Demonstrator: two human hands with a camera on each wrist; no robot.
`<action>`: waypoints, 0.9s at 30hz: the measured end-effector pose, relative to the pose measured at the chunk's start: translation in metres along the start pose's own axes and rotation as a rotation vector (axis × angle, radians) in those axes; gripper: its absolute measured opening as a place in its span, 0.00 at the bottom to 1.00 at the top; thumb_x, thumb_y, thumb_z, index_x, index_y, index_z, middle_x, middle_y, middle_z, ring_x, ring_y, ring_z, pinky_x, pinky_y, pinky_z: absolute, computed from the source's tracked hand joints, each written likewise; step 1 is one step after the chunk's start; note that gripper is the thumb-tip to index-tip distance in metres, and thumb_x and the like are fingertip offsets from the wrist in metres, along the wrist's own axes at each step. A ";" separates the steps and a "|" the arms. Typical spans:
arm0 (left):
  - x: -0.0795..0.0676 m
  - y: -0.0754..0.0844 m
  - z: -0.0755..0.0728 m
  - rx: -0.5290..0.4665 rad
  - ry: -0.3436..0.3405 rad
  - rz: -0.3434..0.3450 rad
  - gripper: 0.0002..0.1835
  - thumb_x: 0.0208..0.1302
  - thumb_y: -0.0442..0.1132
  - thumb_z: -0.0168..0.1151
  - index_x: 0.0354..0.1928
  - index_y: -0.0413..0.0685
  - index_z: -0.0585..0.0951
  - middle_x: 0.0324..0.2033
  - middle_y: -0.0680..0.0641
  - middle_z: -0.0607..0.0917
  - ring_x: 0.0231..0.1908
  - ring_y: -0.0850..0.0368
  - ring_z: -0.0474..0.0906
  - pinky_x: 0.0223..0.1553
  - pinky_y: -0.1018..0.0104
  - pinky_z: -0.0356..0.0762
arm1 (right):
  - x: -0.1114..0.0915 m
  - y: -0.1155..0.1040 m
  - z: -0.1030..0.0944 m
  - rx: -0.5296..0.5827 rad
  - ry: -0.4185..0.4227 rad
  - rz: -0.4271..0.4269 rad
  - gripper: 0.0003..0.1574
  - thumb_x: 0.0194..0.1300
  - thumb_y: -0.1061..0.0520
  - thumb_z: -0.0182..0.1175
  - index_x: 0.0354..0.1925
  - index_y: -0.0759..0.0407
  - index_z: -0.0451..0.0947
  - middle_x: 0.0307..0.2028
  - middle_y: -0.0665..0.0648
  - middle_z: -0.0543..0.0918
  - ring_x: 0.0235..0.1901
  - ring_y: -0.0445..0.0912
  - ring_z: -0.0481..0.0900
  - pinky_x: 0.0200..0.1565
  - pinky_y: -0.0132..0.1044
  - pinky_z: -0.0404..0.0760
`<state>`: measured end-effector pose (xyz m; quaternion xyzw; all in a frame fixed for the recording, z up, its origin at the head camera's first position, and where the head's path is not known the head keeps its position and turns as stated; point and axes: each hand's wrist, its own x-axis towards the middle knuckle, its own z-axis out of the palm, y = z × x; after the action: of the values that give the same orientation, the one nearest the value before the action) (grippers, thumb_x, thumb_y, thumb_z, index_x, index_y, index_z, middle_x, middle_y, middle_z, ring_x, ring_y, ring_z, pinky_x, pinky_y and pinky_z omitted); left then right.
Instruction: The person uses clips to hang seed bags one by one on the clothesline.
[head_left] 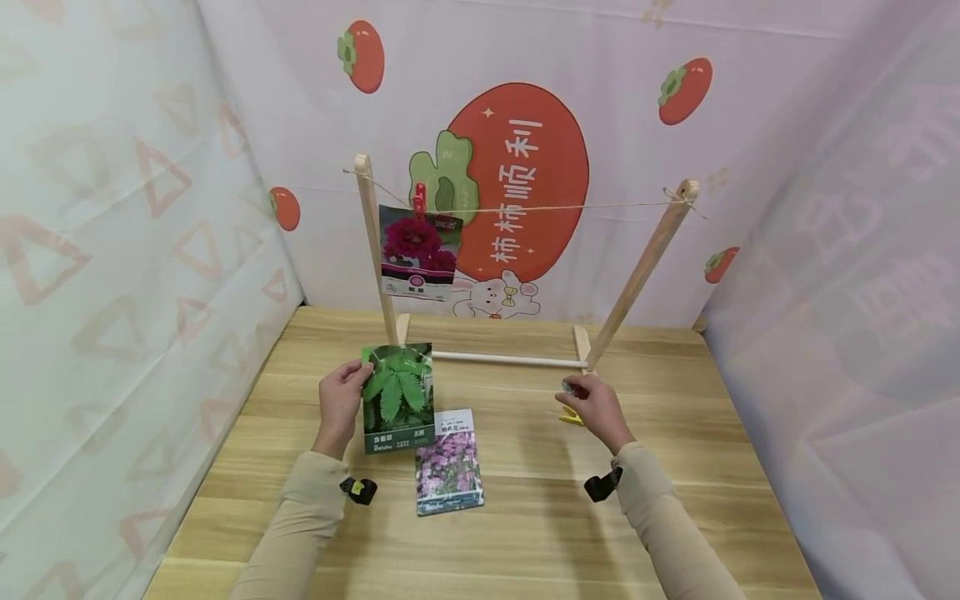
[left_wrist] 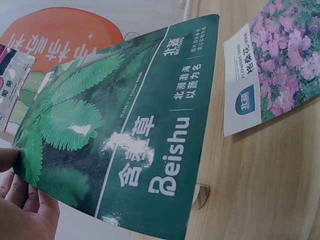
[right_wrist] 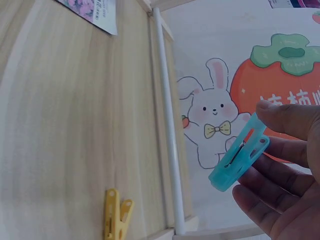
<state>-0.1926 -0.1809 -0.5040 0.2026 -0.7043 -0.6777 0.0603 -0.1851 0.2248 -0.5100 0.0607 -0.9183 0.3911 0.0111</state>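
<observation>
Between thumb and fingers, my left hand (head_left: 341, 403) pinches the left edge of a green seed packet (head_left: 398, 400) with a fern-like leaf on it, held above the table. My right hand (head_left: 597, 410) holds a turquoise clothespin (right_wrist: 239, 155) by one end, thumb on one side and fingers on the other. Partly behind the green packet, a pink-flower seed packet (head_left: 450, 471) lies on the table. A yellow clothespin (head_left: 571, 416) lies on the table by my right hand. From the string (head_left: 540, 207) hangs a magenta-flower seed packet (head_left: 420, 250), clipped by a red clothespin (head_left: 419, 200).
A wooden frame stands at the back, its left post (head_left: 377, 250) and right post (head_left: 641, 271) carrying the string. A white rod (head_left: 510, 359) joins the feet low down. Printed cloth (head_left: 615, 50) walls enclose the wooden table (head_left: 525, 542).
</observation>
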 end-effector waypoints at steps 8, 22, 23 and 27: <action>-0.003 0.008 0.001 -0.010 0.001 0.022 0.22 0.68 0.43 0.61 0.55 0.32 0.78 0.30 0.62 0.84 0.31 0.74 0.80 0.34 0.80 0.78 | 0.015 -0.009 -0.009 0.029 0.016 0.020 0.23 0.63 0.57 0.66 0.53 0.70 0.79 0.41 0.66 0.84 0.40 0.54 0.82 0.42 0.45 0.82; -0.008 0.025 0.008 -0.056 0.004 0.077 0.20 0.67 0.40 0.63 0.53 0.31 0.79 0.30 0.61 0.84 0.31 0.73 0.82 0.35 0.79 0.80 | 0.020 -0.028 -0.038 0.090 0.068 0.007 0.24 0.65 0.57 0.64 0.55 0.70 0.77 0.45 0.69 0.84 0.46 0.59 0.83 0.48 0.51 0.82; -0.008 0.027 0.009 -0.057 0.004 0.082 0.20 0.66 0.40 0.63 0.53 0.31 0.79 0.30 0.60 0.84 0.31 0.73 0.82 0.35 0.79 0.80 | 0.020 -0.029 -0.040 0.090 0.073 0.000 0.24 0.65 0.57 0.64 0.55 0.69 0.78 0.45 0.68 0.84 0.46 0.59 0.83 0.48 0.51 0.82; -0.008 0.032 0.011 -0.046 0.001 0.100 0.20 0.66 0.39 0.63 0.53 0.30 0.79 0.32 0.58 0.85 0.32 0.73 0.82 0.37 0.80 0.80 | 0.021 -0.036 -0.048 0.113 0.090 -0.031 0.23 0.64 0.58 0.65 0.55 0.69 0.78 0.46 0.68 0.85 0.47 0.59 0.83 0.49 0.51 0.82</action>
<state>-0.1958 -0.1678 -0.4715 0.1658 -0.6978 -0.6898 0.0990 -0.2033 0.2322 -0.4493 0.0580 -0.8924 0.4442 0.0551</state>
